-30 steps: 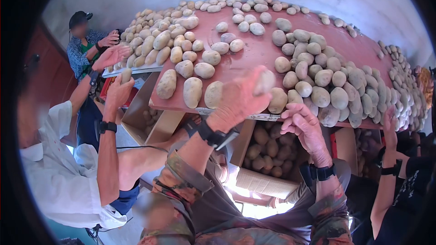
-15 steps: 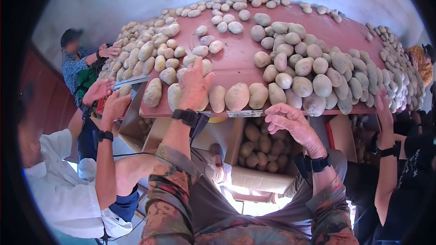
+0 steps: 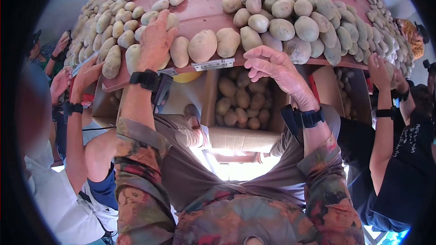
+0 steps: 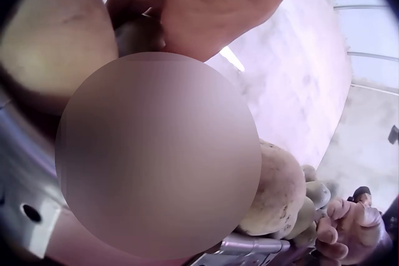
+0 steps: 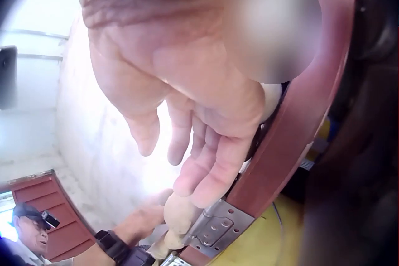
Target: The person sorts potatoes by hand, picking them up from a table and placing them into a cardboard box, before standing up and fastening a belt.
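In the head view my left hand (image 3: 156, 43) reaches over the front row of potatoes at the left of the red table. Its index finger and thumb lie around a potato (image 3: 171, 20), which is partly covered by the hand. The left wrist view shows the thumb side of this hand close above, with a large pale potato (image 4: 56, 41) beside it. My right hand (image 3: 277, 70) hovers at the table's front edge, its fingers loosely bent and holding nothing. Near its fingertips lies a potato (image 3: 250, 39) of the front row.
The red table (image 3: 202, 18) carries a big heap of potatoes (image 3: 306, 27) at right and another (image 3: 109, 22) at left. A metal hinge (image 3: 213, 64) sits on its edge. Below stands a cardboard box (image 3: 210, 102) of potatoes. Other people work on both sides.
My left hand has carried a potato from the middle to the left part of the table and stays there. My right hand hovers near the edge. The head view has tilted downward.
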{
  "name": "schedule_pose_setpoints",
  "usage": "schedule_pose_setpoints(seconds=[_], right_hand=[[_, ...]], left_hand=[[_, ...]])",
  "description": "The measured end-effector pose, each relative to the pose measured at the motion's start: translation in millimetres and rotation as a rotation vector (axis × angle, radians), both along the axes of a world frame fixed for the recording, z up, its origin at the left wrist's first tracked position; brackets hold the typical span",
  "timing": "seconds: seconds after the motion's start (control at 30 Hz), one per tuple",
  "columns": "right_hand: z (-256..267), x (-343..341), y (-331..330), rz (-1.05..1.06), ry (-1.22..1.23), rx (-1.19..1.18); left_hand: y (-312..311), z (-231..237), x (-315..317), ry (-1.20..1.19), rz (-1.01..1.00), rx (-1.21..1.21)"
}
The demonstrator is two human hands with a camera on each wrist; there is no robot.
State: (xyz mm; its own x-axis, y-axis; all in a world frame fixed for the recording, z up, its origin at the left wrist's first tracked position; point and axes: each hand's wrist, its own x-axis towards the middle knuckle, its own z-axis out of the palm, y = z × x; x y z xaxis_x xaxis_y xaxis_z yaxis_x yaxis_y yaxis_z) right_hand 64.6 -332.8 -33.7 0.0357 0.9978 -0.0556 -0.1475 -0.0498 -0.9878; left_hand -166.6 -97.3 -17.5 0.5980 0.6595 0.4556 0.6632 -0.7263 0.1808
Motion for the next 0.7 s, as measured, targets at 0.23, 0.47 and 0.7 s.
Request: schedule_pose_setpoints(seconds=[0.23, 0.47, 0.7], right_hand=[[-8, -4, 0, 0.055, -0.157, -0.050], [-18, -5, -5, 0.242, -0.234, -0.159], [-61, 1, -3, 0.258, -0.470, -0.318]], left_hand=[[3, -12, -13, 0.066, -0.002, 0.020], [9, -11, -18, 0.125, -0.049, 0.033], [-43, 39, 1, 0.173, -0.015, -0.093]])
